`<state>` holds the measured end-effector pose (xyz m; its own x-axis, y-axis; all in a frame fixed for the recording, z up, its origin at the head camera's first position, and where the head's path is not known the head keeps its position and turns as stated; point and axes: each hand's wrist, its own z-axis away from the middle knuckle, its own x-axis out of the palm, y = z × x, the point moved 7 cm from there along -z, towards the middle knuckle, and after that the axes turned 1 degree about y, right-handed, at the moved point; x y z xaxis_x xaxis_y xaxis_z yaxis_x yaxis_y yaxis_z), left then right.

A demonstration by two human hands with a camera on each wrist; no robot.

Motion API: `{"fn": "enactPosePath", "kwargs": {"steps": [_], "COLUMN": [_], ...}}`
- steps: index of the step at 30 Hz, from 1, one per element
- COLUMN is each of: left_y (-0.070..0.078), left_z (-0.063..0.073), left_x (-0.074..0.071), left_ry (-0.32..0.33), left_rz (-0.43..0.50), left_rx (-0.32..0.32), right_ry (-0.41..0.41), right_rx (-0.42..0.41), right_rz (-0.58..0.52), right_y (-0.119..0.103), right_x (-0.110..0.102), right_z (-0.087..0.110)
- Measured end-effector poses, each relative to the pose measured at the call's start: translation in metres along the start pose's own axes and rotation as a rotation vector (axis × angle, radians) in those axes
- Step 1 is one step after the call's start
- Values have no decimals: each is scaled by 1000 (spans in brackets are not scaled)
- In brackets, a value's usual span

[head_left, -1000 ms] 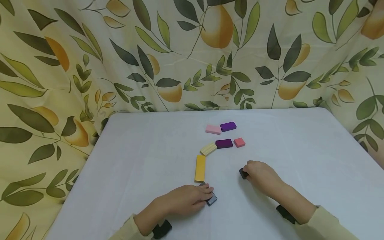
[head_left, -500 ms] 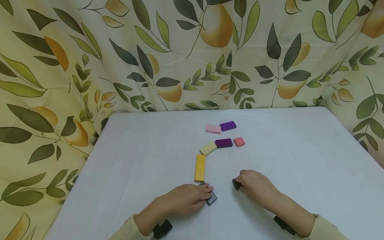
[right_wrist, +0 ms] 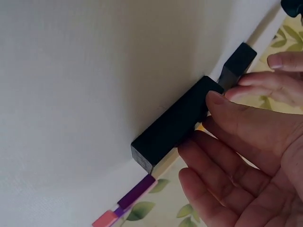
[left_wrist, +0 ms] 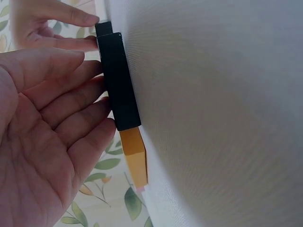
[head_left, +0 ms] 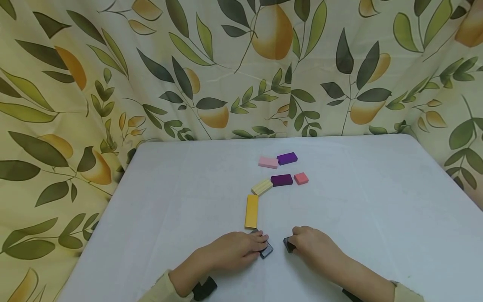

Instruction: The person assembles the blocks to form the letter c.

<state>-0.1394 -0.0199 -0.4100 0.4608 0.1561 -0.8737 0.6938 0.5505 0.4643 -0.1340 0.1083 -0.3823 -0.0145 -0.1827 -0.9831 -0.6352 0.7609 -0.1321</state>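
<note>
My left hand (head_left: 235,251) rests its straight fingers on a dark grey block (head_left: 267,252) lying flat on the table; in the left wrist view the fingertips touch the side of that block (left_wrist: 118,82) and the thumb is apart from it. My right hand (head_left: 317,247) pinches a black block (head_left: 288,245) between thumb and fingers, a short gap to the right of the grey one. The right wrist view shows the long black block (right_wrist: 173,125) in its grip. A yellow block (head_left: 251,211) meets the far end of the grey block.
Beyond the yellow block, a pale wooden block (head_left: 262,187), a dark purple block (head_left: 281,180) and a coral block (head_left: 301,178) continue the curve. Farther back lie a pink block (head_left: 268,162) and a violet block (head_left: 287,158). A leaf-patterned curtain (head_left: 241,84) hangs behind the white table (head_left: 170,180).
My right hand has moved left and nearer to me with the black block, closing in on the grey block. My left hand and the other blocks have stayed put.
</note>
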Motion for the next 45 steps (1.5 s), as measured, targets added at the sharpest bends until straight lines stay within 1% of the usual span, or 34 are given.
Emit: {"fn": "enactPosePath", "kwargs": {"steps": [3,6,11,14,19,23,29,37,45], "left_y": [-1,-1,-1,-2,-1,-1,-2,-2,-1], "left_z": [-1,-1,-1,-1,0,0,0,0,-1], "left_x": [0,1,1,1,0,0,-1,0,-1], "left_ry": [1,3,9,14,14,15,24,14,4], "left_rz": [-1,1,-9,-12,-15,-23,-27,-10,-3], "left_rx": [-3,-5,2,7,10,13,20,20,10], "right_ry": [32,32,-15,-41,-76,-105,-95,-102,-83], "right_rx": [-29,-20,4,-6,-33,-34,-47,-52,-65], "right_rz": [7,1,-52,-82,-101,-127,-165,-226,-277], "right_y": [-4,-5,-6,-7,-9,-13,-17,-21,-22], "right_x": [-1,-1,-2,-2,1,4,6,8,9], "right_z": [1,3,2,-1,-4,-4,-4,-4,-4]}}
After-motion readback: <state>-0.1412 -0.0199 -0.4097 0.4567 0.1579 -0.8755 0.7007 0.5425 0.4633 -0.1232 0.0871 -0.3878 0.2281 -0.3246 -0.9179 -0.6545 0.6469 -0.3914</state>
